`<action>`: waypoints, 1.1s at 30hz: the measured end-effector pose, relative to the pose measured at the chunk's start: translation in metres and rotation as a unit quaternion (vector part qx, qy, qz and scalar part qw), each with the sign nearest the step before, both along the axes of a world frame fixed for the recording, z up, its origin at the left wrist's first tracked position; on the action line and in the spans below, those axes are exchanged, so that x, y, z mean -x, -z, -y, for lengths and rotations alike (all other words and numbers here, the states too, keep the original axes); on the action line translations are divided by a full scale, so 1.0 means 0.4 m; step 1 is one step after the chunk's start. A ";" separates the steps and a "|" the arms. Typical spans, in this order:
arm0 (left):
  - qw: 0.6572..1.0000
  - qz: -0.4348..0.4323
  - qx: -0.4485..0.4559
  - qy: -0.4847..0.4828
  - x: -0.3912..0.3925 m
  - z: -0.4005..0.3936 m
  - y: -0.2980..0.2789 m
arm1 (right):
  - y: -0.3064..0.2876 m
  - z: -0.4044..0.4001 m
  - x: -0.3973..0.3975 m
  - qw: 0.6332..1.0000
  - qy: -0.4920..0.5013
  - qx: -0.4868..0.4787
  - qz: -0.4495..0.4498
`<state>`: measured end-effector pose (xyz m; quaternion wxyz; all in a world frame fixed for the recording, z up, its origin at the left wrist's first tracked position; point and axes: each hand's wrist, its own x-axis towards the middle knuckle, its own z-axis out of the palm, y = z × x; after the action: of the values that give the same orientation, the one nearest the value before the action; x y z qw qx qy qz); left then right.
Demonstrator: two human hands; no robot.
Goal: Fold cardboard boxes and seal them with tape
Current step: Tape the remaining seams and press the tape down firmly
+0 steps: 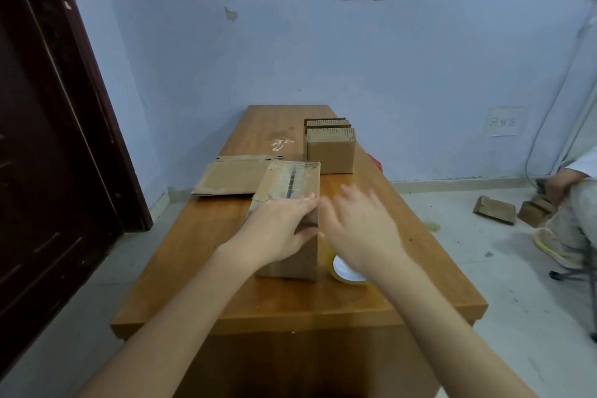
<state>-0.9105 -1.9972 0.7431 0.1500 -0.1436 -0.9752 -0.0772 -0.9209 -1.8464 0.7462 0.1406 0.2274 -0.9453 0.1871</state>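
A folded cardboard box (pixel 292 179) stands in the middle of the wooden table (pixel 200 252), its top covered with clear tape. My left hand (pixel 281 226) lies flat on the box's near top edge, fingers straight and thumb down its front face. My right hand (pixel 358 226) hovers just right of the box with spread fingers, blurred, holding nothing. Under that hand a roll of tape (pixel 347 271) lies flat on the table beside the box.
A flattened cardboard sheet (pixel 231 176) lies at the table's left edge. Folded boxes (pixel 331 145) stand in a row at the far right. A dark door (pixel 48 126) is on the left. A seated person (pixel 568 203) holds boxes at the right, with another box (pixel 494 210) on the floor.
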 end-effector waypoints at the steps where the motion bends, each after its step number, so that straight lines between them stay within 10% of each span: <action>1: 1.000 0.001 0.008 -0.002 -0.001 -0.002 -0.002 | -0.026 -0.018 0.024 0.999 0.038 0.028 -0.020; 17: 0.999 0.031 0.002 -0.031 0.001 -0.005 -0.017 | 0.222 -0.225 0.203 0.956 0.222 -0.154 0.117; 24: 0.999 0.036 0.010 -0.009 -0.003 -0.003 -0.025 | 0.187 -0.248 0.176 0.967 0.169 0.081 0.175; 33: 0.999 0.043 -0.011 -0.011 0.002 0.007 -0.027 | 0.006 -0.201 -0.012 0.873 -0.032 0.363 0.325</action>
<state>-0.9112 -1.9998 0.7538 0.1099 -0.1278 -0.9813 -0.0928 -0.9160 -1.7659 0.7439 -0.1079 0.1169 -0.7956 0.5846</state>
